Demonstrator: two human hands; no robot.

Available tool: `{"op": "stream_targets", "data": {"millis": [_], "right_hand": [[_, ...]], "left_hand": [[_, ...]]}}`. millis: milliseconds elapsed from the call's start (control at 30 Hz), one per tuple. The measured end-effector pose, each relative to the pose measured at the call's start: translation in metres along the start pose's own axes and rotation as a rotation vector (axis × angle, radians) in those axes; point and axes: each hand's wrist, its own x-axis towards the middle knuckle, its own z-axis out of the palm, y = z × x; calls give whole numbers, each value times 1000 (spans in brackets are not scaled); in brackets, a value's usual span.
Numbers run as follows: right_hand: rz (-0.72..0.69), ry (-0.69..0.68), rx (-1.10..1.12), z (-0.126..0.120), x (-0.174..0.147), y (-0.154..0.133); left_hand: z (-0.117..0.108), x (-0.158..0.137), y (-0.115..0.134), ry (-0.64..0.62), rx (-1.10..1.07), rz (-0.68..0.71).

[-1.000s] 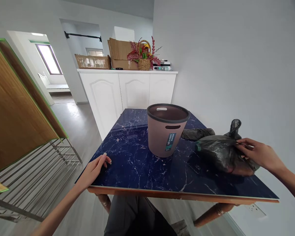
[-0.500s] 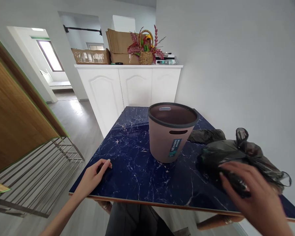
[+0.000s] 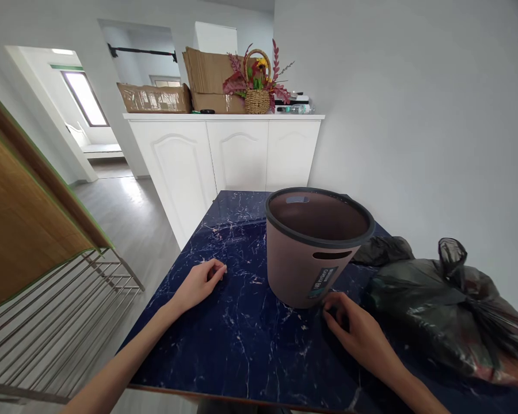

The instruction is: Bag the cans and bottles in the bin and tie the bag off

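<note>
A mauve garbage bin (image 3: 291,264) with a dark grey rim, slotted handles and a label stands upright on the dark blue marbled table (image 3: 242,345). My left hand (image 3: 202,283) rests on the tabletop left of the bin, its fingers curled in and nothing seen in them. Close to the bin's lower right side is my right hand (image 3: 357,329), fingers bent and the thumb apart, holding nothing. Whether its fingertips touch the bin I cannot tell. Beyond that hand lies a filled, knotted black plastic bag (image 3: 435,305).
Another dark plastic bag (image 3: 384,250) lies behind the bin, near the wall. A white cabinet (image 3: 237,152) at the table's far end carries cardboard boxes (image 3: 155,99) and a flower basket (image 3: 257,102). On the left stands a metal rack (image 3: 64,322) beside a wooden panel (image 3: 26,213).
My right hand has moved left from the black bag to the bin's base. My left hand has slid forward and right. The view has shifted closer to the table.
</note>
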Motion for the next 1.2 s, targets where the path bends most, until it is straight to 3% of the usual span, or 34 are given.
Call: {"op": "stream_targets", "data": {"millis": [200, 500, 700, 900, 1100, 1200], "right_hand": [[-132, 55, -185, 9, 13, 5], [-242, -12, -287, 23, 44, -5], [-118, 90, -469, 30, 75, 10], [6, 308, -652, 34, 98, 33], [244, 290, -645, 37, 99, 53], [297, 264, -626, 37, 99, 59]], "left_hand": [[-5, 37, -27, 44, 65, 9], [-4, 25, -29, 1, 184, 43], [-6, 27, -27, -129, 448, 67], [-8, 27, -29, -138, 507, 72], [-10, 29, -34, -164, 520, 106], [-11, 29, -34, -174, 527, 111]]}}
